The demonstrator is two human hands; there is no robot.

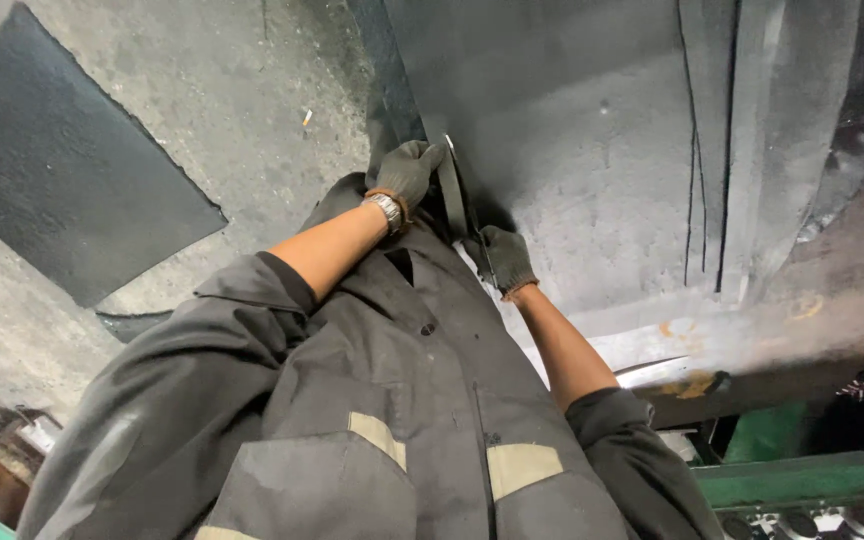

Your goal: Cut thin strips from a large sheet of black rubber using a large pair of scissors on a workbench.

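Left hand [409, 170] | fingers clamped on dark strip [452, 195] (gloved) | right hand [505, 258] | fingers clamped on blade [464, 185]

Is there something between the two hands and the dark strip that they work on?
Nothing visible. The left hand and the right hand, both gloved, are already on the dark strip at the edge of the grey sheet.

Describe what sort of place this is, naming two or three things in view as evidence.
Probably a workshop or factory floor. The stained concrete floor has a dark rubber sheet lying on it, a green metal frame stands at the lower right, and the gloved left hand and right hand grip a dark strip.
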